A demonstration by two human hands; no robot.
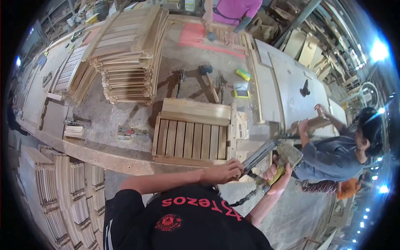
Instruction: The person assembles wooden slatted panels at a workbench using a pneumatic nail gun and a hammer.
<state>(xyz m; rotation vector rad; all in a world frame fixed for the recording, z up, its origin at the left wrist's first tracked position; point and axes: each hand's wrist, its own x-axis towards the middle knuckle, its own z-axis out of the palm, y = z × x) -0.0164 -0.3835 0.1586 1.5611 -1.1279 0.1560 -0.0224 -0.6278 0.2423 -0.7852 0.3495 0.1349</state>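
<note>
Nail gun (290,155) is held near right, beside the slatted wooden frame (189,139) on the counter (125,162). The right hand (281,176) has its fingers around the handle; left hand's (230,171) fingers curl at the magazine (260,156), whether gripping I cannot tell.

I can't identify the small tool (132,133) just left of the slatted wooden panel (196,139); beyond it, a pink-shirted person (235,12) is cut off.
</note>
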